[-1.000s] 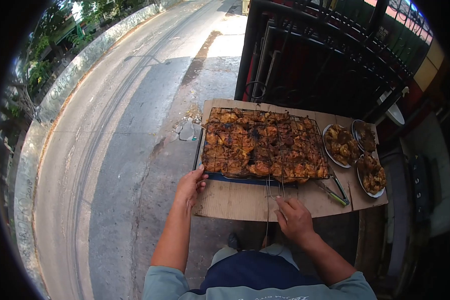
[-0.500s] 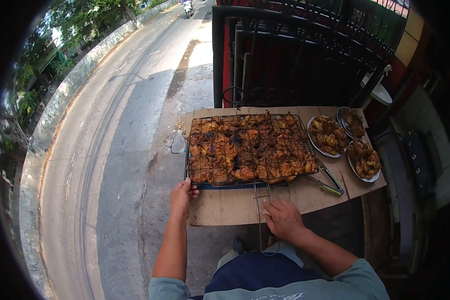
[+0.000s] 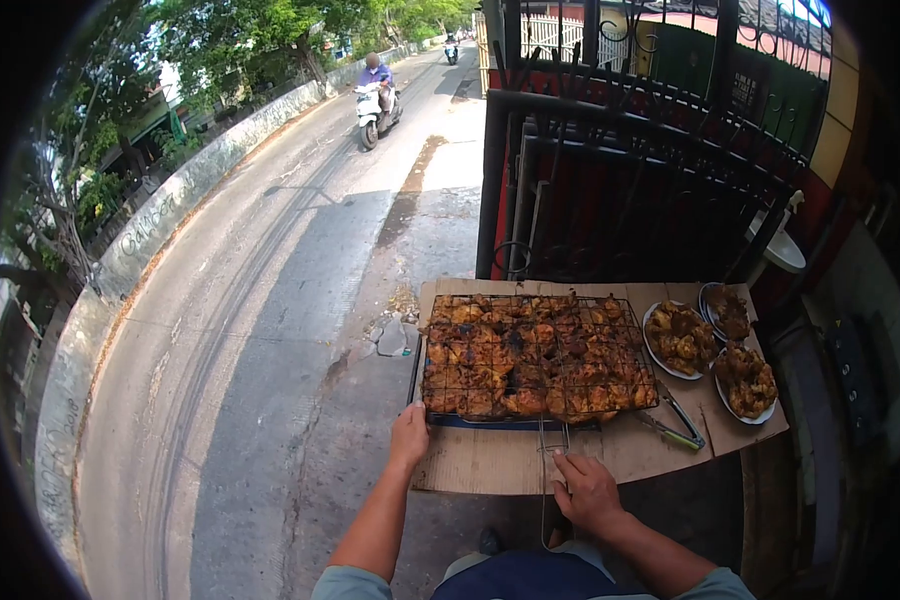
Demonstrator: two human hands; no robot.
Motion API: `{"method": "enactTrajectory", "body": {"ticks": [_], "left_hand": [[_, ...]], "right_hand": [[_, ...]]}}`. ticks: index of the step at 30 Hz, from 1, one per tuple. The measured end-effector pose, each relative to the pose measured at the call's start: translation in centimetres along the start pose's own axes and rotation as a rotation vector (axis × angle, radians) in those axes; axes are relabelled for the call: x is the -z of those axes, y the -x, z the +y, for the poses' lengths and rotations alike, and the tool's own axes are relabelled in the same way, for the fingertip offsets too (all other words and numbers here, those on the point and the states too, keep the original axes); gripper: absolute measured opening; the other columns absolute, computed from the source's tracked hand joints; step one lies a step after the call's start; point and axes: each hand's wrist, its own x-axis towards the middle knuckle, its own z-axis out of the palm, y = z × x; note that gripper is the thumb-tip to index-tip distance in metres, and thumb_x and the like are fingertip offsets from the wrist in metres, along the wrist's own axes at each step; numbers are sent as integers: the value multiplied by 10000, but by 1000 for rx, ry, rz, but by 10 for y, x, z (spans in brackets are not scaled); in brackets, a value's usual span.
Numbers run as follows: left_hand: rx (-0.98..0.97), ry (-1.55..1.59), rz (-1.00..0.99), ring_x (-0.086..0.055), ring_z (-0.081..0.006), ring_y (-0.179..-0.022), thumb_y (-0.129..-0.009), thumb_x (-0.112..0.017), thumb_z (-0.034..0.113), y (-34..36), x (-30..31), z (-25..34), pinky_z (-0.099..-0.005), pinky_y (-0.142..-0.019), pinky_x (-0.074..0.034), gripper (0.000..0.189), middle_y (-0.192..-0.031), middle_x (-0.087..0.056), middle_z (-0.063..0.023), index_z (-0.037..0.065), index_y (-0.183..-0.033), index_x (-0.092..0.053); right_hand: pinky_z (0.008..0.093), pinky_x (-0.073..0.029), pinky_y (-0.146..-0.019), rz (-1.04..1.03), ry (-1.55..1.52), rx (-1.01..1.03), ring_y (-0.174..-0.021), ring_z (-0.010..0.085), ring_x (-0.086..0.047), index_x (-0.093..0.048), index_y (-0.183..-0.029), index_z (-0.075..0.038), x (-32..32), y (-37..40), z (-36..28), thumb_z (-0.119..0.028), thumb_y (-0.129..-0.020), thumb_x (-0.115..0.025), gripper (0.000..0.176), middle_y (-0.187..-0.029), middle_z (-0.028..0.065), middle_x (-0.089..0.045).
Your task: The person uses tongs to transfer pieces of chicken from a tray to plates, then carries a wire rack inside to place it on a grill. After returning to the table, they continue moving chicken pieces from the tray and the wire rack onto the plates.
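A wire grill basket full of browned meat pieces [image 3: 540,355] lies over a dark tray on a cardboard-covered table [image 3: 490,475]. My left hand [image 3: 409,435] is closed at the tray's front left corner, thumb on top. At the wire handle [image 3: 544,470], in front of the basket, is my right hand [image 3: 585,490], its fingers curled beside the wires; whether they grip it is unclear. Tongs [image 3: 678,425] with green on the handles rest right of the basket. Three plates of cooked meat [image 3: 680,338], [image 3: 745,383], [image 3: 725,308] stand at the table's right.
Behind the table is a black metal gate [image 3: 640,190]. A road [image 3: 240,300] runs along the left, bordered by a low wall [image 3: 150,230]. A person on a white scooter [image 3: 375,105] is on the road, with another motorbike [image 3: 451,52] farther back.
The view has tilted up, so the table and both hands appear lower and farther right. The scooter rider appears larger and closer. My hands stay at the tray corner and handle.
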Motion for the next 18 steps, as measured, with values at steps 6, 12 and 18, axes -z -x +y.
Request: {"method": "enactTrajectory", "body": {"ticks": [6,12,18], "left_hand": [[-92,-158,-25,-596,-461,-907,-1011,-372,361,14,8,22,-467,-756,-450,440,-916,-620,-285,-15,-987,-600],[-270,-93,127,-584,-440,-789,-1023,-343,340,11,-5,17,-464,-689,-435,446,-793,-592,-254,-25,-918,-577],[-55,14,125,-577,-379,-698,-1023,-348,344,2,-17,-7,-455,-666,-428,469,-731,-591,-200,-44,-871,-564]], "right_hand": [[416,-513,-757,-63,-102,-161,-904,332,-608,-558,-1267,-28,1,6,-9,-145,-768,-673,525,-1031,141,-583],[415,-523,-792,-140,-149,-248,-976,353,-605,-501,-1331,-29,-3,12,-10,-177,-789,-689,593,-1108,170,-557],[420,-517,-808,-164,-131,-194,-997,368,-594,-454,-1369,-11,0,8,-13,-151,-789,-688,640,-1145,195,-554]]}}
